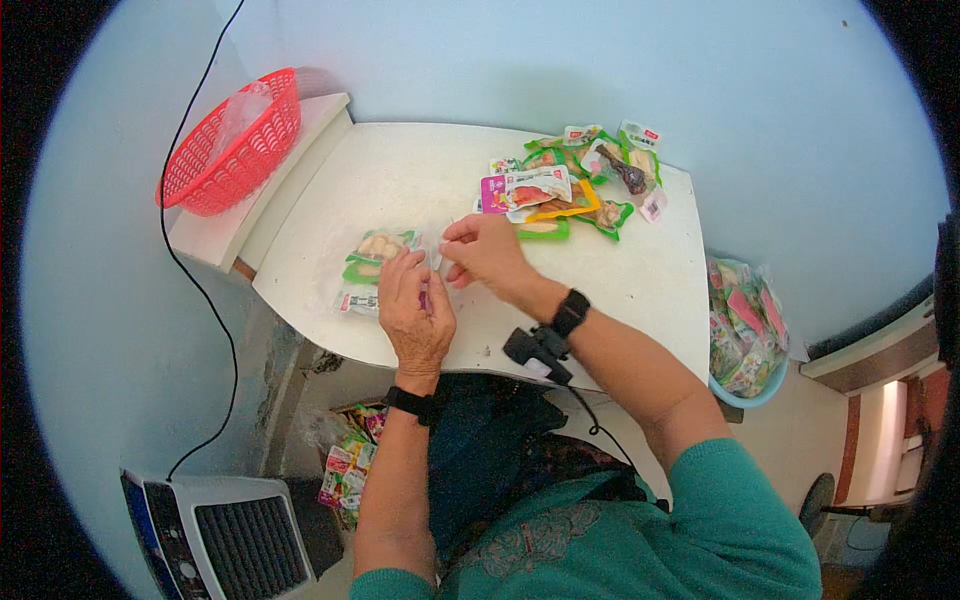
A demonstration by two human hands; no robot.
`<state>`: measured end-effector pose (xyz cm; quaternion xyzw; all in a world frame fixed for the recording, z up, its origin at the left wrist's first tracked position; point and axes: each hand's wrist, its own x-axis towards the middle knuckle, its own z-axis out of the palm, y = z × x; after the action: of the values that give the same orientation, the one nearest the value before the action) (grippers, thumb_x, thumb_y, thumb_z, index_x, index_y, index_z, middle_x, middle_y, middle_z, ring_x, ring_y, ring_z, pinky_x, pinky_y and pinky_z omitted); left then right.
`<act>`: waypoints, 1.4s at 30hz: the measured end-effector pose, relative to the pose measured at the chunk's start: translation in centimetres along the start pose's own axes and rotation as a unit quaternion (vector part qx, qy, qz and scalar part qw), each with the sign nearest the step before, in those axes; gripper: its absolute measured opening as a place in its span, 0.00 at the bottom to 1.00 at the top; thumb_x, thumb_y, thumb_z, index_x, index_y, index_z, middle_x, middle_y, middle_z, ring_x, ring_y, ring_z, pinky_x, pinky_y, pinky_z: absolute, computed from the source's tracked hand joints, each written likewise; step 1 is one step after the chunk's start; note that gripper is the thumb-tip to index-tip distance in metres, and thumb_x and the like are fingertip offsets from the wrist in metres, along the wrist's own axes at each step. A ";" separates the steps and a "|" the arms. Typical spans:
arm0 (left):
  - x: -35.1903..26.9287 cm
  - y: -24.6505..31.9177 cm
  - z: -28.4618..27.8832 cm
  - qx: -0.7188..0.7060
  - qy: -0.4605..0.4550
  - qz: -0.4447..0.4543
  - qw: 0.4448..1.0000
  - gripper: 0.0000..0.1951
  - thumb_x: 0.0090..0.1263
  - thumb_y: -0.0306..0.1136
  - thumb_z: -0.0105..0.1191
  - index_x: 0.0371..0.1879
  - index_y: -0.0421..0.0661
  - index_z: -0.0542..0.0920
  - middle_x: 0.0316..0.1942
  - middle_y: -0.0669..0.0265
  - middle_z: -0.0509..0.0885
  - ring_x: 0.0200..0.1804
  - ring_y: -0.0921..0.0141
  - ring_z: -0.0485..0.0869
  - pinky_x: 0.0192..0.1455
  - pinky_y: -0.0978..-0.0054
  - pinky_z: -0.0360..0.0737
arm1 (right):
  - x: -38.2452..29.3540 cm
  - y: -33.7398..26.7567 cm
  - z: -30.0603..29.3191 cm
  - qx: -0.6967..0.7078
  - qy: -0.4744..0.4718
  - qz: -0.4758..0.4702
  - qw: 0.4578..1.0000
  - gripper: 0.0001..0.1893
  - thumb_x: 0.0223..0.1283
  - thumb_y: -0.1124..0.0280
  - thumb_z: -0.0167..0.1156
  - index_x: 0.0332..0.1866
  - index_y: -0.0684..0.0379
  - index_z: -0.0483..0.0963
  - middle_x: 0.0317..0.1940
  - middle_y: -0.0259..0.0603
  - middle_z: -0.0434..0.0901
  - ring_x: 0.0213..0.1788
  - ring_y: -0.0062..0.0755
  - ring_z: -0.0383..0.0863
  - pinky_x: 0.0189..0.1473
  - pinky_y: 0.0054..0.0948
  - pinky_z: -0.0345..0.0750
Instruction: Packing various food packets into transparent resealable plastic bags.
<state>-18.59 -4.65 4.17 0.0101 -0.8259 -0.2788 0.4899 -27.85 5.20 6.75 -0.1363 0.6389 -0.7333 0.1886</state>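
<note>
A clear plastic bag lies on the white table with several food packets inside it. My left hand is on the bag, its fingers and thumb holding the edge on the right side. Close beside it, my right hand pinches the bag's open end between thumb and fingertips. Part of the bag and its packets is hidden under my left hand. Just beyond my right hand is a pile of sealed food packets, one holding a dark drumstick.
A red plastic basket with clear film inside stands on a white ledge at left. Filled bags sit in a blue tub right of the table. Below left are more packets and an air cooler. A black cable hangs along the wall.
</note>
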 end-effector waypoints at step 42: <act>0.1 0.1 0.1 0.013 0.020 0.038 0.999 0.03 0.60 0.21 0.56 0.32 0.39 0.78 0.44 0.54 0.83 0.53 0.53 0.80 0.60 0.58 0.73 | -4.2 -8.4 -17.7 -0.116 0.229 -0.083 0.963 0.05 0.61 0.73 0.59 0.34 0.64 0.77 0.29 0.36 0.81 0.30 0.20 0.79 0.32 0.18 0.76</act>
<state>-18.72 -4.57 4.23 -0.0094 -0.8195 -0.2490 0.5160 -32.76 23.68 12.67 -0.0382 0.7318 -0.6792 -0.0415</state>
